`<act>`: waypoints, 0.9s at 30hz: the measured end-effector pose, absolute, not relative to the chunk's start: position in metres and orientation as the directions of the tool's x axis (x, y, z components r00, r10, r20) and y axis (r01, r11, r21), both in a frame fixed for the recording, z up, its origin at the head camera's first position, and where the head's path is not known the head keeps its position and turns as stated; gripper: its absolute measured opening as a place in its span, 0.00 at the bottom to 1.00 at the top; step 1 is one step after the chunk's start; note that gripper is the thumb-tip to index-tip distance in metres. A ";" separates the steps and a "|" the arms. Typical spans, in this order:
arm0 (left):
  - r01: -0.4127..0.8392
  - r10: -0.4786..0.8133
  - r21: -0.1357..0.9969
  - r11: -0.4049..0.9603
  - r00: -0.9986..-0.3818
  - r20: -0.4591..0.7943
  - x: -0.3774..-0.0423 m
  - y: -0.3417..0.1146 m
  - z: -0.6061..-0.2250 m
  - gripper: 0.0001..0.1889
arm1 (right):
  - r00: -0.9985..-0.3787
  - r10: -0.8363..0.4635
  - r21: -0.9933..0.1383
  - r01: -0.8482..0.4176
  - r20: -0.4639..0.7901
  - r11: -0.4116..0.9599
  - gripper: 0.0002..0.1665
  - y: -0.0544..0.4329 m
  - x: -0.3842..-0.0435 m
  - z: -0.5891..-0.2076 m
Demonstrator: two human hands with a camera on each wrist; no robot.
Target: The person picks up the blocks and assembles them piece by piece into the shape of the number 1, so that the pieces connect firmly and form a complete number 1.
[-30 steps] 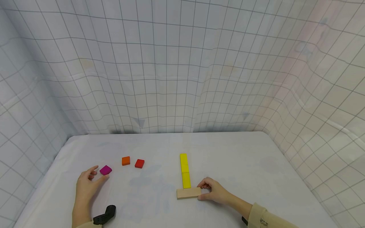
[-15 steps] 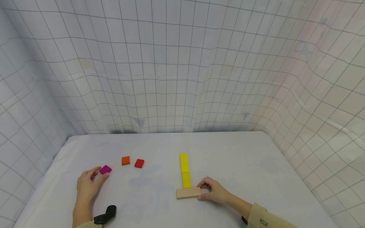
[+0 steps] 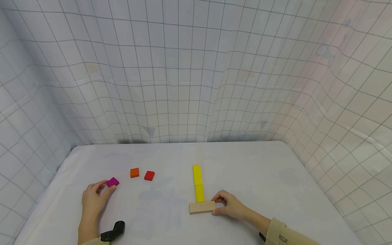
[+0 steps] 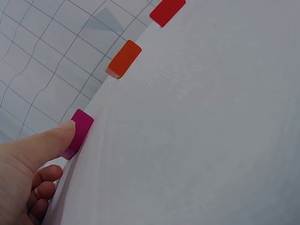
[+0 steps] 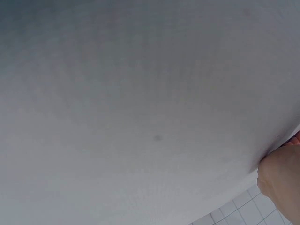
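Note:
At the left of the table my left hand (image 3: 93, 198) pinches a small magenta block (image 3: 113, 182) between thumb and index finger. The left wrist view shows the thumb (image 4: 54, 143) pressed on the face of the magenta block (image 4: 80, 132), the other fingers curled below. My right hand (image 3: 229, 206) grips the right end of a plain wooden block (image 3: 200, 207), thumb on the near side and fingers on the far side. Two yellow blocks (image 3: 198, 175) lie end to end in a line running away from the wooden block. The right wrist view catches only part of the right hand (image 5: 283, 180).
An orange block (image 3: 134, 173) and a red block (image 3: 149, 175) lie to the right of the magenta one, farther back. The white-covered table (image 3: 251, 170) is bounded by a grid-patterned curtain (image 3: 190, 85) behind and at both sides. A black wrist device (image 3: 113, 232) is on the left wrist.
My left thumb and index finger have closed in on the magenta block, which has shifted very slightly left. My right hand and the wooden block have stayed in place.

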State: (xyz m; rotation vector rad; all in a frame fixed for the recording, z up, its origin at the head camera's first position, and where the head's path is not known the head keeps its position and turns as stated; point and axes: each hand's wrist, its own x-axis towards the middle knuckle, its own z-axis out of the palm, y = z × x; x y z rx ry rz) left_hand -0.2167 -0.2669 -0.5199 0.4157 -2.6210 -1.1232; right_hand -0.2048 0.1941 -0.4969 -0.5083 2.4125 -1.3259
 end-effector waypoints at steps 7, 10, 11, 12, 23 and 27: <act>-0.142 -0.357 0.731 0.668 -0.922 0.147 -0.216 -0.265 -0.518 0.24 | -0.874 -0.469 -0.856 -0.144 -0.125 0.497 0.19 0.190 -0.199 -0.483; -0.142 -0.357 0.734 0.664 -0.923 0.145 -0.216 -0.265 -0.518 0.24 | -0.875 -0.468 -0.859 -0.140 -0.125 0.492 0.20 0.194 -0.205 -0.496; -0.142 -0.359 0.735 0.663 -0.922 0.146 -0.216 -0.265 -0.518 0.24 | -0.874 -0.469 -0.860 -0.140 -0.125 0.491 0.20 0.195 -0.206 -0.500; -0.144 -0.361 0.736 0.662 -0.921 0.145 -0.215 -0.265 -0.518 0.24 | -0.873 -0.471 -0.862 -0.139 -0.125 0.487 0.21 0.196 -0.208 -0.503; -0.125 -0.347 0.723 0.679 -0.923 0.166 -0.217 -0.264 -0.517 0.25 | -0.870 -0.477 -0.867 -0.140 -0.123 0.478 0.21 0.198 -0.209 -0.504; -0.132 -0.352 0.722 0.679 -0.922 0.162 -0.217 -0.263 -0.514 0.25 | -0.870 -0.478 -0.866 -0.145 -0.118 0.479 0.21 0.198 -0.209 -0.505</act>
